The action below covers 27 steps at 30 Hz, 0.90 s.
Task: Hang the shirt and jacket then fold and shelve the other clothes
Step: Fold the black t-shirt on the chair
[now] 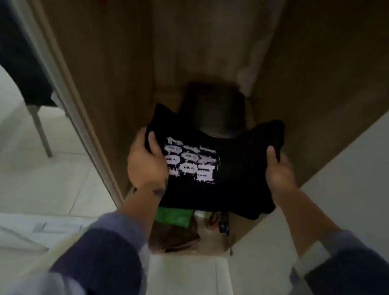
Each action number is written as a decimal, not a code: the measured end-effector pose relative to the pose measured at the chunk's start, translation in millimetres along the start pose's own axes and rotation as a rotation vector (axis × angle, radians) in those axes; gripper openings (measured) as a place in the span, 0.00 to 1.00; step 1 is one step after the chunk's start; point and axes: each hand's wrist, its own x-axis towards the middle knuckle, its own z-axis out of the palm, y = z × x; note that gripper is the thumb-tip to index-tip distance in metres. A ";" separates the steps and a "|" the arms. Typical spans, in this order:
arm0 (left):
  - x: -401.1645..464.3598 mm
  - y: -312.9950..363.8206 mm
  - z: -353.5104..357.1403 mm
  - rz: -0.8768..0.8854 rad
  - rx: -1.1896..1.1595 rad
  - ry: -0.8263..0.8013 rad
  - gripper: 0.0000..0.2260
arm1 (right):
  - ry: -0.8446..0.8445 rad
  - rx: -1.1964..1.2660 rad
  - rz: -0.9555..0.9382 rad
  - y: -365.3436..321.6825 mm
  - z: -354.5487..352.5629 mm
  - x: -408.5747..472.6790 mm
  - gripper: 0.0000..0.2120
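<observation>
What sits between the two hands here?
In the head view, the folded black printed shirt spans between the left hand and right hand; both grip it.

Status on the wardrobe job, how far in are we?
Looks done: a pale garment hangs at the back of the wardrobe, and a dark folded item lies inside. In hand: the left hand and right hand hold a folded black printed T-shirt at the opening. Left: setting it down; whether more clothes remain is out of view.

A folded black printed T-shirt [210, 171] was gripped at its sides by the left hand [148, 162] and right hand [278, 174], before a brown wooden wardrobe [317, 78].
</observation>
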 end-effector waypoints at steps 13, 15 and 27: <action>26.4 -104.8 107.9 0.139 0.569 -0.146 0.26 | 0.332 -0.856 -0.229 95.7 71.2 106.3 0.29; 16.9 -114.6 107.7 0.342 0.716 -0.337 0.28 | 0.276 -1.122 -0.374 108.0 78.6 100.1 0.30; 1.8 -128.2 79.5 0.371 0.974 -0.653 0.28 | -0.048 -1.354 -0.418 120.0 77.7 86.2 0.28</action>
